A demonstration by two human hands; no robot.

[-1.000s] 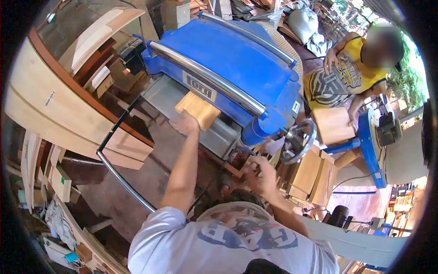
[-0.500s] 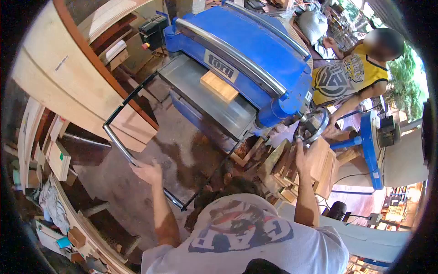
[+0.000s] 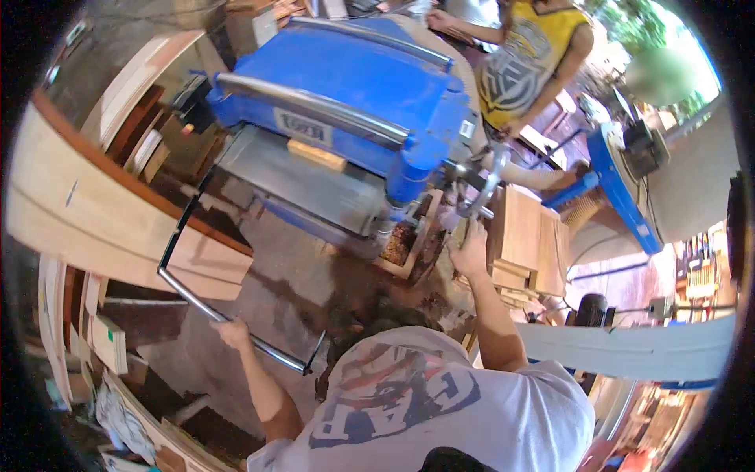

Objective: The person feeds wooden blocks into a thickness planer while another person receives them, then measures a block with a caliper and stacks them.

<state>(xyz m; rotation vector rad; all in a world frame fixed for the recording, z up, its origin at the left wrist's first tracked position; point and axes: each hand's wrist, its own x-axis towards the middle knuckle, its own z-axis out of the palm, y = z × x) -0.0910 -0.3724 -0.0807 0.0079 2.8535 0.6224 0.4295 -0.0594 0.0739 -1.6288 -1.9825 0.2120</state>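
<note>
A blue thickness planer point(image 3: 338, 86) stands ahead of me with a flat grey metal bed point(image 3: 275, 169). The end of a wooden board point(image 3: 316, 154) sticks out from under its front, lying on the bed. My left hand point(image 3: 232, 333) is closed around the metal roller bar point(image 3: 193, 297) of the black extension frame at the planer's near side. On the planer's right side is a handwheel point(image 3: 495, 182) with a small crank handle point(image 3: 477, 211). My right hand point(image 3: 471, 250) has its fingers at that handle, closed on it; the fingertips are partly blurred.
A person in a yellow-and-grey jersey point(image 3: 515, 63) stands beyond the planer's right side. Stacked boards point(image 3: 528, 236) lie to the right, near a blue machine stand point(image 3: 625, 189). Large curved wooden panels point(image 3: 102, 197) line the left. Wood shavings point(image 3: 401, 240) fill a wooden frame below.
The view has swung, shifting the planer left. Less of the board shows outside the planer. My right hand and the crank handle sit lower on the wheel. The other person's hand is farther from the wheel.
</note>
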